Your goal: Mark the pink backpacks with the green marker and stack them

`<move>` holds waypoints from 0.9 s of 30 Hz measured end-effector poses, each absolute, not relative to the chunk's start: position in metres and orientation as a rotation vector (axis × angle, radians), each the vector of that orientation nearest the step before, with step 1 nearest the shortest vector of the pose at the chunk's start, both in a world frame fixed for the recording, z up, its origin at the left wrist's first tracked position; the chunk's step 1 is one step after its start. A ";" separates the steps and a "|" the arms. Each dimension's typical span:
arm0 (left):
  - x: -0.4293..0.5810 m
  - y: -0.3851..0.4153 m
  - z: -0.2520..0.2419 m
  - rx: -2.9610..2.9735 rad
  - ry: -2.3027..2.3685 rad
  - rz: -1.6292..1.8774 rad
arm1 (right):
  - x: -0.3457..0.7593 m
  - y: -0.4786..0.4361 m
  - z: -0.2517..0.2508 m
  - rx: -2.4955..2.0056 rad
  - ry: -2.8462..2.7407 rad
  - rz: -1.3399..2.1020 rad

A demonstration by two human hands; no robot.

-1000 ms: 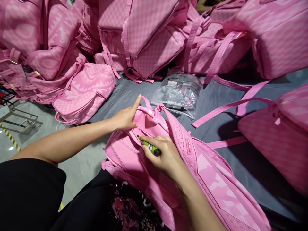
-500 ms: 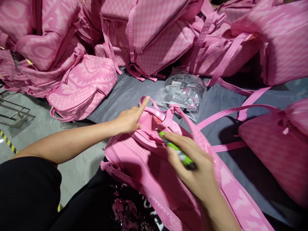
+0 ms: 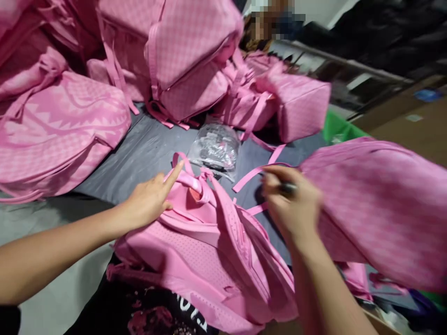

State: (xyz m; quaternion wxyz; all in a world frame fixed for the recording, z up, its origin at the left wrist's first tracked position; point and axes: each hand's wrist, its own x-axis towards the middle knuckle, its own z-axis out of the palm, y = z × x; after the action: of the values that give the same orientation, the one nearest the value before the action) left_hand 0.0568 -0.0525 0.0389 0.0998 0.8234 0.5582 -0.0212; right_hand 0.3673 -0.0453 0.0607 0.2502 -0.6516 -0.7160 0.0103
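Note:
A pink backpack point(image 3: 195, 237) lies in front of me with its dotted back panel and straps facing up. My left hand point(image 3: 148, 197) holds its upper left edge, thumb on the panel and index finger stretched to the hanging loop point(image 3: 181, 158). My right hand point(image 3: 291, 195) is closed around a slim tool, blurred by motion, just right of this backpack. Only the tool's dark end point(image 3: 288, 187) shows now; its green body is hidden in the fingers. Beside that hand is a pink strap point(image 3: 249, 177); whether they touch, I cannot tell.
A clear plastic bag point(image 3: 216, 146) lies on the grey table cover point(image 3: 139, 153). Pink backpacks are piled at the back point(image 3: 188, 46). Another stands left point(image 3: 66, 135), one right point(image 3: 380, 209). A green container point(image 3: 338, 128) is behind the right one. A blurred person point(image 3: 270, 21) is at the far back.
My right hand has moved off the backpack to the right with the green tool. My left hand still holds the top edge. The view has swung right.

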 end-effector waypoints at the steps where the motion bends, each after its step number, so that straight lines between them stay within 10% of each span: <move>1: 0.055 -0.053 0.040 2.434 1.650 -0.063 | 0.364 -0.020 0.052 -1.932 -2.125 0.041; 10: 0.053 -0.043 0.034 2.411 1.619 -0.001 | 0.349 0.069 -0.041 -2.156 -2.694 0.127; 27: 0.115 0.000 0.025 2.927 1.128 -0.099 | 0.335 0.124 -0.068 -2.169 -2.647 -0.029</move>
State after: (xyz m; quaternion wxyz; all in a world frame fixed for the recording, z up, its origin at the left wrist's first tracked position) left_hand 0.1155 0.0001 0.0247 0.0018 0.9326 0.3594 -0.0315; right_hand 0.3350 0.1238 -0.0678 -0.1398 -0.6276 -0.7659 -0.0084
